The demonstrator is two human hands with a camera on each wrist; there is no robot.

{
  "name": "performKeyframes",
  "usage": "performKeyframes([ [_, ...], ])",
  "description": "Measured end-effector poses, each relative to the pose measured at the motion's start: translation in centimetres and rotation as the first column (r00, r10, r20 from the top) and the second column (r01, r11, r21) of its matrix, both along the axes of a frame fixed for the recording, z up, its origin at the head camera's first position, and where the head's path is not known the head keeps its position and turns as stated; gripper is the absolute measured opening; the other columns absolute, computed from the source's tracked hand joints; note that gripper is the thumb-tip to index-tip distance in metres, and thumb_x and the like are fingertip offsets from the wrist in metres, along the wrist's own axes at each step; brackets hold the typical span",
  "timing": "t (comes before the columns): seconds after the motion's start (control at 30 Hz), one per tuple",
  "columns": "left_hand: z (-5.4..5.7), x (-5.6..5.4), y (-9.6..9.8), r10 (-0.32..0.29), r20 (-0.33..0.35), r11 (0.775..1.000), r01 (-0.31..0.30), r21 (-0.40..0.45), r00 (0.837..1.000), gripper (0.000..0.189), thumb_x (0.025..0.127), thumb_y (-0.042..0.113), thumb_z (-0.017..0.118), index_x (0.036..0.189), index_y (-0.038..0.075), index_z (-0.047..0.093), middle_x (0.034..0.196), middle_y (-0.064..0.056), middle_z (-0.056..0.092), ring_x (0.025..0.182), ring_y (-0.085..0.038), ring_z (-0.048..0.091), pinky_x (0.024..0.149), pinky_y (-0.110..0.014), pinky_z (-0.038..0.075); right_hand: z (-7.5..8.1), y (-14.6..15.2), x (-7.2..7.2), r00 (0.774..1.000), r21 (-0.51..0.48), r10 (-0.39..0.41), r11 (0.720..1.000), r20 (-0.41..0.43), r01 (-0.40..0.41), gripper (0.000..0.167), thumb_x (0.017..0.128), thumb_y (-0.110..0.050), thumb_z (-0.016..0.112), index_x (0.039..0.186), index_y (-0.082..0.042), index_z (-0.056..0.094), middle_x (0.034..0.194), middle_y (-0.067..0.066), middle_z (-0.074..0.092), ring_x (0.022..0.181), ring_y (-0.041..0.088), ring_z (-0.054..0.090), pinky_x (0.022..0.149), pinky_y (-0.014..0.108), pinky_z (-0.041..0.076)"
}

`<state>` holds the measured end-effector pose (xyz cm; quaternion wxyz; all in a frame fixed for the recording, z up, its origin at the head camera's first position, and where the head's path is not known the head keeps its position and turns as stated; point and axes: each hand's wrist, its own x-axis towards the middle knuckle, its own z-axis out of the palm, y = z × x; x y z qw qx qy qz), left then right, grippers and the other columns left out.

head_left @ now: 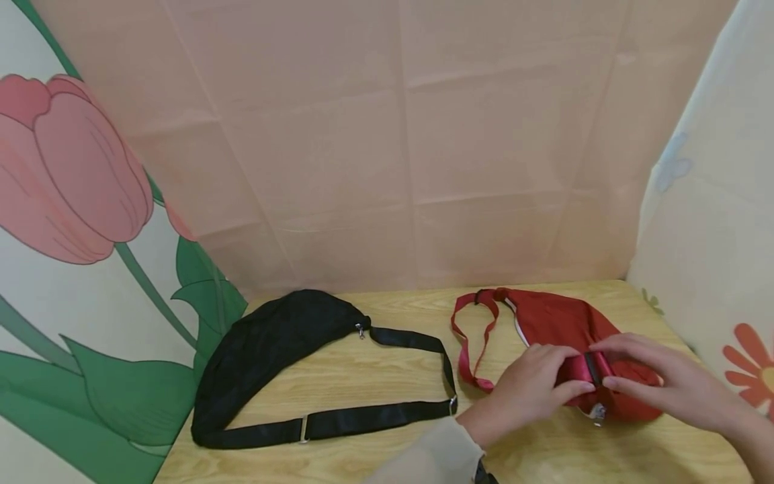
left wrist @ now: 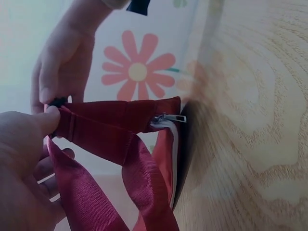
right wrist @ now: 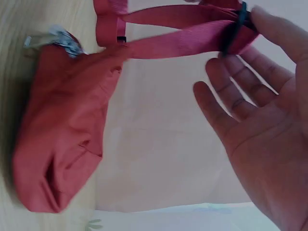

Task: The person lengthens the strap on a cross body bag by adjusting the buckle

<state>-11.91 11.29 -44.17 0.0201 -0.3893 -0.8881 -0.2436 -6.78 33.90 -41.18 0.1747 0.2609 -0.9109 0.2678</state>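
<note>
A red waist bag [head_left: 553,316] lies at the right of the table, its crimson strap [left wrist: 86,187] partly lifted in a loop. My left hand [head_left: 523,383] pinches this strap between thumb and fingers beside a black strap slider [head_left: 592,368]. From the other side my right hand [head_left: 677,386] pinches the strap at the slider with thumb and fingertips, the other fingers spread in the right wrist view. Near the bag's end hangs a metal zipper pull [left wrist: 168,118]. A further loop of the strap rests on the table left of the bag.
A black waist bag [head_left: 272,349] with its strap [head_left: 375,418] laid out in a loop occupies the table's left side. Pinkish cloth [head_left: 411,148] hangs behind the wooden table [head_left: 338,376]. Printed panels with a tulip [head_left: 91,175] and an orange flower [head_left: 752,366] flank it.
</note>
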Motion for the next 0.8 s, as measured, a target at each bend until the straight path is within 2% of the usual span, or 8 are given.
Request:
performKeyframes([
  [0.17, -0.1, -0.1, -0.2, -0.009, -0.013, 1.000, 0.009, -0.027, 1.000, 0.045, 0.097, 0.056, 0.058, 0.136, 0.032, 0.056, 0.124, 0.024, 0.058, 0.102, 0.006, 0.048, 0.078, -0.009, 0.038, 0.2, 0.0, -0.3, 1.000, 0.105, 0.011, 0.994, 0.027, -0.014, 0.053, 0.076, -0.014, 0.089, 0.121, -0.028, 0.064, 0.106, -0.019, 0.063, 0.092, -0.003, 0.058, 0.074, 0.009, 0.045],
  [0.27, -0.1, -0.1, -0.2, -0.021, -0.022, 0.999, 0.020, -0.037, 1.000, 0.046, 0.097, 0.056, 0.059, 0.136, 0.032, 0.056, 0.122, 0.024, 0.058, 0.104, 0.007, 0.048, 0.079, -0.008, 0.038, 0.1, 0.1, -0.3, 0.999, 0.120, 0.010, 0.993, 0.051, -0.016, 0.050, 0.077, -0.016, 0.088, 0.120, -0.029, 0.064, 0.102, -0.022, 0.063, 0.087, -0.003, 0.058, 0.070, 0.012, 0.047],
  [0.43, -0.5, 0.0, -0.1, -0.032, -0.011, 0.999, 0.032, 0.000, 0.999, 0.047, 0.096, 0.057, 0.060, 0.136, 0.032, 0.057, 0.121, 0.023, 0.059, 0.105, 0.008, 0.049, 0.079, -0.007, 0.037, -0.4, 0.2, -0.1, 0.997, 0.085, 0.025, 0.996, 0.073, -0.031, 0.048, 0.081, -0.013, 0.085, 0.122, -0.026, 0.064, 0.099, -0.022, 0.066, 0.087, -0.002, 0.062, 0.070, 0.012, 0.047],
  [0.6, -1.0, 0.0, 0.0, -0.009, 0.025, 0.998, 0.008, 0.054, 1.000, 0.047, 0.094, 0.058, 0.063, 0.135, 0.034, 0.058, 0.122, 0.024, 0.057, 0.106, 0.010, 0.049, 0.081, -0.008, 0.038, -0.7, 0.1, 0.0, 0.995, 0.051, 0.032, 0.998, 0.091, -0.037, 0.048, 0.084, -0.011, 0.082, 0.125, -0.026, 0.064, 0.105, -0.019, 0.069, 0.093, -0.002, 0.066, 0.072, 0.012, 0.048],
  [0.8, -0.9, -0.1, 0.2, 0.009, 0.075, 0.995, -0.016, 0.098, 0.997, 0.045, 0.094, 0.060, 0.061, 0.131, 0.036, 0.059, 0.120, 0.025, 0.056, 0.103, 0.011, 0.049, 0.081, -0.009, 0.040, -0.7, 0.1, -0.2, 0.993, 0.002, 0.051, 0.999, 0.110, -0.052, 0.048, 0.086, -0.006, 0.080, 0.128, -0.023, 0.064, 0.107, -0.014, 0.071, 0.096, -0.001, 0.066, 0.073, 0.012, 0.049],
])
